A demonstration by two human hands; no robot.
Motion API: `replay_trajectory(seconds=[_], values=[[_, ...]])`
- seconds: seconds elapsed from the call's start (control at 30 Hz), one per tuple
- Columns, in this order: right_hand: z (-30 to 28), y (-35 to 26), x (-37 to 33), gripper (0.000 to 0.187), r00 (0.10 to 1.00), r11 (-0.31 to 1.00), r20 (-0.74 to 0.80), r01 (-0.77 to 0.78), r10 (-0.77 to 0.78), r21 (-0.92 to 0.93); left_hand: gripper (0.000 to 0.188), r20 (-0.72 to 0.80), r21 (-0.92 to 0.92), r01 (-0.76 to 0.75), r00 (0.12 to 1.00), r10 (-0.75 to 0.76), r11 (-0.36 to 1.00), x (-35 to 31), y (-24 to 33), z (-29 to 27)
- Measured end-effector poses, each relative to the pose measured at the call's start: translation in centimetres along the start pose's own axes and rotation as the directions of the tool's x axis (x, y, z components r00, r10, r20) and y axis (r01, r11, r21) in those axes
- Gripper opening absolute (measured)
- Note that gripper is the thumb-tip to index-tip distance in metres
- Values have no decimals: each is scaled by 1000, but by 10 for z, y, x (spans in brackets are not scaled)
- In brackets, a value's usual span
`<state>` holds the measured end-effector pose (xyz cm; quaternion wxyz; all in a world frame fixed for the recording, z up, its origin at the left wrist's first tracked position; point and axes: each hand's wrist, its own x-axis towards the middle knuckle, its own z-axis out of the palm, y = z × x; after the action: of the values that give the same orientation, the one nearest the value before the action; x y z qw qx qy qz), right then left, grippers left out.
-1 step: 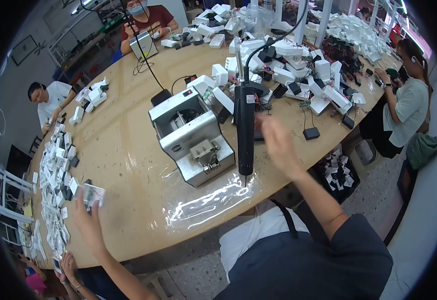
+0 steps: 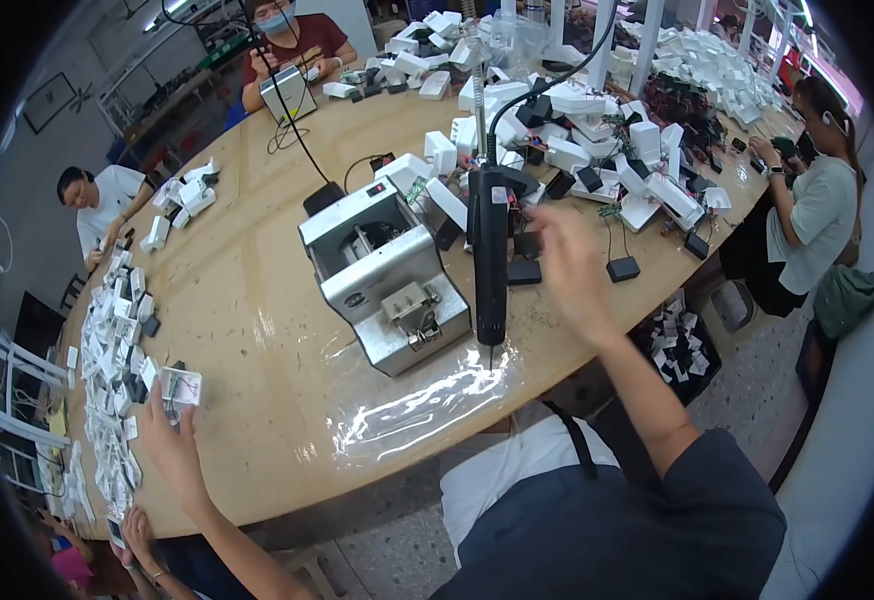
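Note:
Near the table's left side, my left hand (image 2: 173, 445) is closed on a small white plastic case (image 2: 186, 386); its face is towards me, with thin wires and a grey part showing inside. My right hand (image 2: 571, 275) is raised at the table's right front, fingers stretched out and somewhat blurred, with nothing visible in them. Just left of it hangs a black electric screwdriver (image 2: 492, 260), upright, its bit pointing down. A black box (image 2: 524, 273) lies between them. Beside the screwdriver stands a grey metal machine (image 2: 382, 275) with a small metal fixture (image 2: 410, 308) on its front.
White cases lie in a long pile (image 2: 112, 340) along the left edge. A larger heap of white housings, black boxes and wires (image 2: 577, 130) fills the far right. Clear film (image 2: 407, 410) covers the front edge. Co-workers sit around the table; a bin (image 2: 682, 345) stands below right.
My right hand has shifted slightly up and right, away from the screwdriver, uncovering the black box. My left hand has moved a little left, and the white case has turned and appears sharper.

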<state>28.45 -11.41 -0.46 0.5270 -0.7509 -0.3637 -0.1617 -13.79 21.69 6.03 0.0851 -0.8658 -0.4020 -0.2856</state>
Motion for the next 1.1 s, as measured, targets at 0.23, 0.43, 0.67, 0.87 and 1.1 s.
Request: replay_trajectory(seconds=[0.23,0.43,0.67,0.87,1.1], values=[[-59,99,89,34,989,530,141,103,31,-842,34,356,-458,84,930,96,885,-21,105,-17],[-56,112,97,33,906,321,413,420,-94,-849,34,471,-841,148,675,568,521,-55,211,-19],[-68,122,121,14,878,639,472,407,-78,-652,35,407,-909,194,610,680,369,-82,264,1],[-104,77,175,29,943,997,332,31,-7,-69,33,388,-915,338,592,706,220,-84,288,2],[-97,-27,136,54,808,636,549,-311,-215,707,60,9,-976,-78,918,396,203,-66,319,-3]])
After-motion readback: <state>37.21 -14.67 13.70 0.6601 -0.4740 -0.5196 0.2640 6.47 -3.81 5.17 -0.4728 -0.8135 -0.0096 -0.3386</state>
